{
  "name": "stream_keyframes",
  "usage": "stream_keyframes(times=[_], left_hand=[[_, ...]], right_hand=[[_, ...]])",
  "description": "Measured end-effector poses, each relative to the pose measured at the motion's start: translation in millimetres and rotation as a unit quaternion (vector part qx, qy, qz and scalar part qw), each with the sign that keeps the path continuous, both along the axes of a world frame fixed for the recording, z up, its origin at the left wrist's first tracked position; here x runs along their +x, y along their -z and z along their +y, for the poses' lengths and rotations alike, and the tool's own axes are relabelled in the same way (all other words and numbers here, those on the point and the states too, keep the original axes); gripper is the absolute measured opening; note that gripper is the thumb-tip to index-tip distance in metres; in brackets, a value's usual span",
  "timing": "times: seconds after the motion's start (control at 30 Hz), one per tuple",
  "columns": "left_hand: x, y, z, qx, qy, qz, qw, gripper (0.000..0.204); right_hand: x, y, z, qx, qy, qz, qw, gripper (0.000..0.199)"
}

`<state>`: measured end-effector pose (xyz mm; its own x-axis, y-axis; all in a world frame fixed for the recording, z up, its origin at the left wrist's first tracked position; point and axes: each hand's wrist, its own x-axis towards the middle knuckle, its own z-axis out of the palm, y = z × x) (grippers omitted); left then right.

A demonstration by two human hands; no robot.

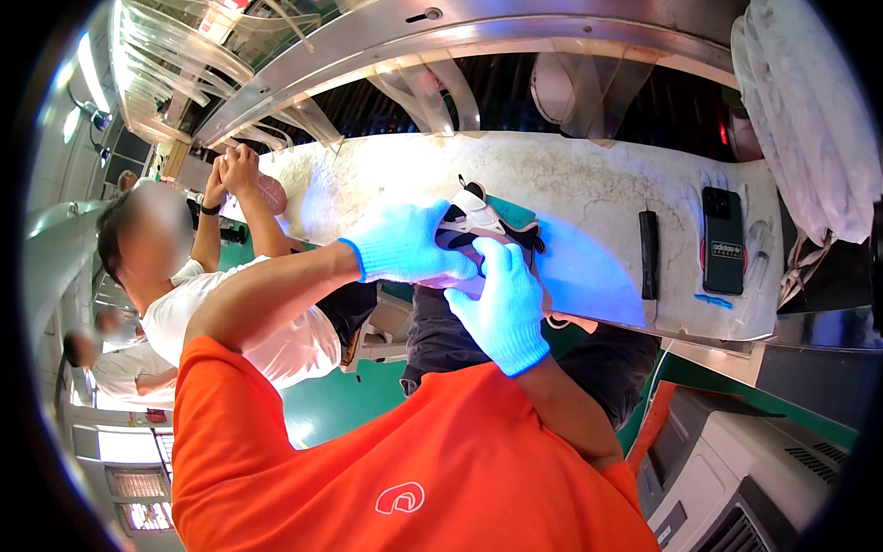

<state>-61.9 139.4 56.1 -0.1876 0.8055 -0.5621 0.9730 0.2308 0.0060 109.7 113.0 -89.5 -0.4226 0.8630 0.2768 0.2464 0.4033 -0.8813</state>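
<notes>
a black-and-white shoe (474,224) lies at the near edge of the pale workbench (589,184), gripped by two blue-gloved hands. left hand (405,244) is closed over its upper; right hand (506,308) is curled around its near side. farther right on the bench lie a black bar (649,254) and a dark phone (723,241). at left, a co-worker's hands (232,175) are raised.

Gloved left hand (405,244) and right hand (504,308), fingers curled, wrists close together
</notes>
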Motion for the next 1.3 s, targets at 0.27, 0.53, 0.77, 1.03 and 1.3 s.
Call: stream_keyframes(times=[0.27,0.53,0.77,1.03,1.3], left_hand=[[-15.8,-37.9,6.1,-0.035,0.046,-0.094,0.994,0.087],[-54.4,4.3,-54.8,0.035,-0.14,-0.74,0.657,0.118],[50.9,121.4,-124.6,0.144,-0.361,-0.715,0.58,0.08],[59.9,102.3,-115.9,0.169,-0.314,-0.726,0.588,0.06],[47.8,125.7,-111.5,0.195,-0.162,-0.578,0.776,0.059]], right_hand=[[24.2,-2.6,-7.4,0.031,0.028,0.071,0.997,0.087],[72.7,45.6,-12.8,-0.31,0.029,0.332,0.89,0.103],[72.1,11.4,-11.5,-0.432,0.026,0.404,0.806,0.083],[121.8,-24.3,-24.0,0.01,0.067,-0.039,0.997,0.106],[97.2,-116.4,6.0,-0.176,-0.114,0.153,0.966,0.09]])
